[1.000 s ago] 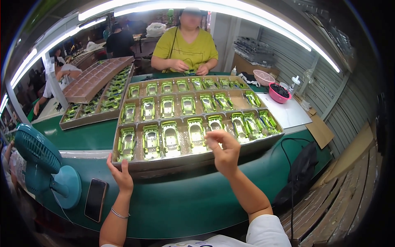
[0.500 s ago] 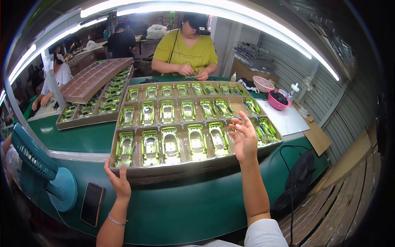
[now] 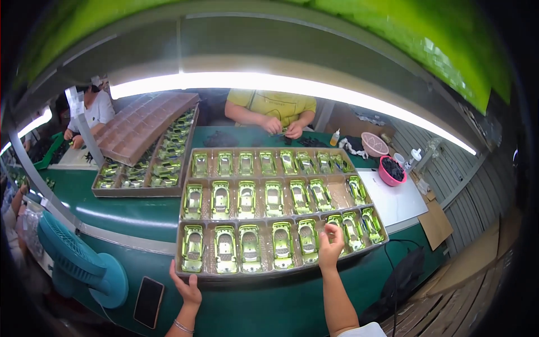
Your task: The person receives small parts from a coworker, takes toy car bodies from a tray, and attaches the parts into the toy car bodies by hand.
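A brown compartment tray [image 3: 269,275] on the bench holds rows of shiny green toy car shells [image 3: 225,250]. My left hand [image 3: 188,289] rests against its near left corner, fingers stretched along the side and thumb apart. Over the near row, toward the right, hovers my right hand [image 3: 331,247]. Its fingers are bent and the thumb stands apart, with nothing visible held. The hand partly covers a green shell behind its fingertips. One compartment [image 3: 339,194] in the middle row shows a bare bottom between shells.
A teal fan [image 3: 84,261] and a phone [image 3: 149,302] are left on the green bench. Another filled tray [image 3: 140,191], partly covered by an empty one [image 3: 143,121], lies far left. A pink bowl [image 3: 393,170] holds black parts. A co-worker [image 3: 269,112] handles something small opposite.
The view has tilted, so the bench sits lower in the picture. My right hand has come down from above the tray, its fingers now more bent. My left hand stays at the corner.
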### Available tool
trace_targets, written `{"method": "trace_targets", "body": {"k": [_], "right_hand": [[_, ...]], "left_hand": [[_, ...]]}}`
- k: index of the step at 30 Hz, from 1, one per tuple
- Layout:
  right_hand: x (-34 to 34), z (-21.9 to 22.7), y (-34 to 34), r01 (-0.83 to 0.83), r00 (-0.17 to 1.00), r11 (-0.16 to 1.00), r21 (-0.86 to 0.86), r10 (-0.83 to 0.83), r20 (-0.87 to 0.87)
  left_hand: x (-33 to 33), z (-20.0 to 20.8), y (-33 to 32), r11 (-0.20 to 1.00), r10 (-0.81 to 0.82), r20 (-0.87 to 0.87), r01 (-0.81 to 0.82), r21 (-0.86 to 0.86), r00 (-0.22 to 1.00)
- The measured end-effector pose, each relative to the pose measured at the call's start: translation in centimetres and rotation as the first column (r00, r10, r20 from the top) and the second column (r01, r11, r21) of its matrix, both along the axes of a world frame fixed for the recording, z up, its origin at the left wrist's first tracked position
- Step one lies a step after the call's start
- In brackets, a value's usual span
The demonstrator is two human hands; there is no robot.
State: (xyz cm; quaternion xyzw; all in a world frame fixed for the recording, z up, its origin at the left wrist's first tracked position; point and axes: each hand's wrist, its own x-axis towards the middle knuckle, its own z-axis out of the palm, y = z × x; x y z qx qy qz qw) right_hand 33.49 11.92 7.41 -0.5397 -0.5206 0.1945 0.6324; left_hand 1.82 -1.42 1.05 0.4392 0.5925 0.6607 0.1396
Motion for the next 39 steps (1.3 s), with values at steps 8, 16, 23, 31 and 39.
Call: {"method": "trace_targets", "body": {"k": [8, 16, 23, 31, 39], "right_hand": [[-0.4, 0.8, -0.1, 0.032, 0.983, 0.997, -0.075, -0.018, 0.184], [-0.6, 1.0, -0.3, 0.064, 0.977, 0.993, -0.097, -0.042, 0.209], [-0.4, 0.6, -0.4, 0.062, 0.965, 0.994, -0.088, -0.037, 0.259], [-1.1, 0.9, -0.1, 0.009, 0.963, 0.999, -0.043, 0.002, 0.269], [0.1, -0.5, 0.3, 0.101, 0.962, 0.994, -0.047, -0.086, 0.258]], "left_hand": [[-1.2, 3.1, 0.2, 0.964, 0.049, 0.028, -0.039, -0.264, 0.998], [0.0, 2.4, 0.4, 0.972, 0.097, -0.006, -0.096, -0.214, 0.995], [1.8, 5.2, -7.6, 0.97, -0.088, -0.314, 0.009, -0.243, 0.945], [3.0, -8.0, -26.4, 0.246, -0.468, 0.362, 0.512, -0.823, 0.806], [-2.3, -18.6, -19.8, 0.306, -0.704, 0.004, 0.309, -0.901, 0.71]]}}
